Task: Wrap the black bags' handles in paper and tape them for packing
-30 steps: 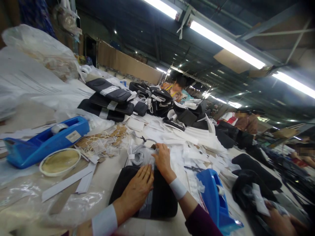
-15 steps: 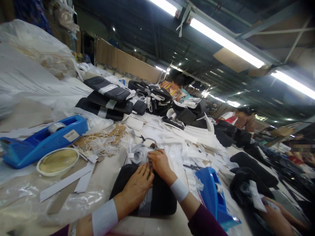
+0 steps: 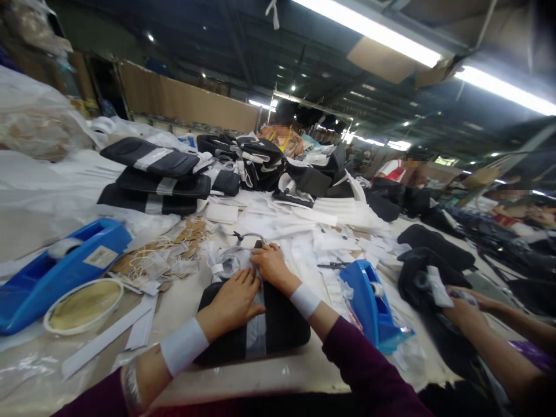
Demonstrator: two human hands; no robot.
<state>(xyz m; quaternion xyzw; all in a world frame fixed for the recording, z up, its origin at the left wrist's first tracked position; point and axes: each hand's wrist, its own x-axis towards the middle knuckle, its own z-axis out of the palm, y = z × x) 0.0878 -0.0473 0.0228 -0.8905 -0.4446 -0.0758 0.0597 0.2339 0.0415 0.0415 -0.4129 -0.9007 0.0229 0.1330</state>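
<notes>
A black padded bag (image 3: 284,318) lies flat in front of me, with a strip of clear tape (image 3: 256,333) running down its middle. My left hand (image 3: 234,301) rests on its upper part, fingers stretched out and thumb spread. Over the bag's top edge lies my right hand (image 3: 273,266), its fingers extended and lightly bent, the tips beside the left fingertips. What lies under the right fingers is hidden. A coiled grey strap or cord (image 3: 228,263) in clear plastic sits at the bag's top left. White bands wrap both my wrists.
Blue tape dispensers stand left (image 3: 65,266) and right (image 3: 369,301). A round tub (image 3: 84,307), paper strips (image 3: 106,341) and stringed tags (image 3: 160,255) lie at left. Taped black bags (image 3: 152,156) are stacked behind. At right, a co-worker's hands (image 3: 463,307) handle a black piece.
My view has tilted and shifted. The left thumb has spread away from its fingers and the left hand has slid slightly left; the right hand stays at the bag's top edge.
</notes>
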